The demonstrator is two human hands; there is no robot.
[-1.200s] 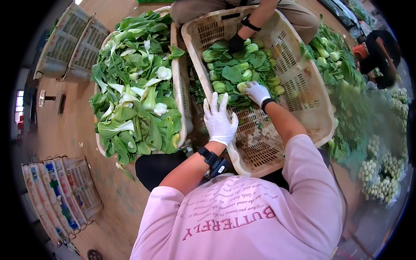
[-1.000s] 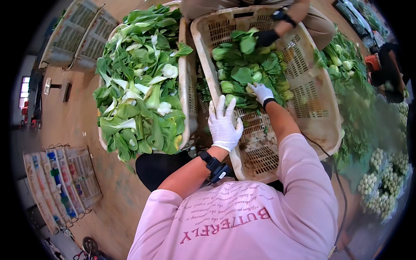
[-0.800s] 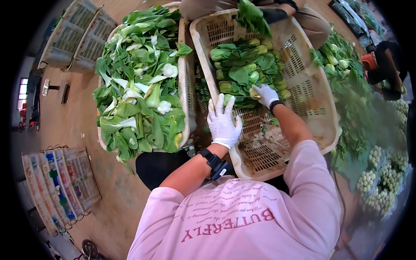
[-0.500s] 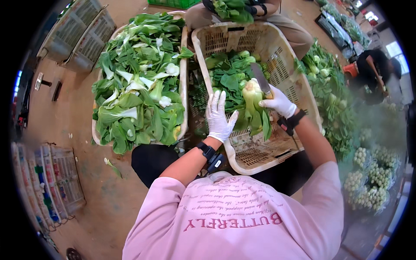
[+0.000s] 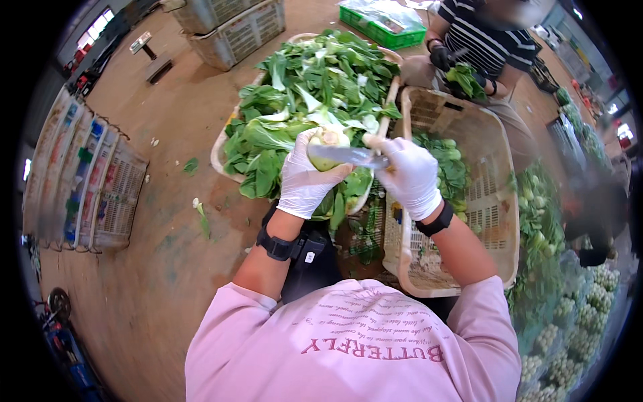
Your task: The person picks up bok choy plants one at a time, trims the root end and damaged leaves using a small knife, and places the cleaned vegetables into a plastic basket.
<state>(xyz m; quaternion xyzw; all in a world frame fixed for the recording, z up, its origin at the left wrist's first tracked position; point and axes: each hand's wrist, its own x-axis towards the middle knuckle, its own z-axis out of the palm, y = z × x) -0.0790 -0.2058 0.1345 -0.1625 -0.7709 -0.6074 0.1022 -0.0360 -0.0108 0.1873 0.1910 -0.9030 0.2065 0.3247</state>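
Note:
My left hand (image 5: 303, 179), in a white glove, is wrapped round a bok choy (image 5: 330, 137) with its pale base up and its leaves hanging below. In my gloved right hand (image 5: 410, 177) is a knife (image 5: 348, 156), its blade lying across the base of the bok choy. Both hands are over the near right side of a crate (image 5: 218, 149) heaped with loose green leaves (image 5: 268, 144). To the right stands a second crate (image 5: 492, 157), holding more bok choy (image 5: 445, 164) on its left side.
Across from me, a person in a striped shirt (image 5: 479, 33) holds greens in black gloves. A green crate (image 5: 385, 33) stands at the back. Stacked crates (image 5: 241, 33) are at the far left, another stack (image 5: 100, 181) nearer. Greens (image 5: 539, 221) lie along the right.
My hands have moved left from the right crate to the leaf-filled one. My left hand, empty before, now grips the bok choy, and the knife blade has come across its base. The view has shifted.

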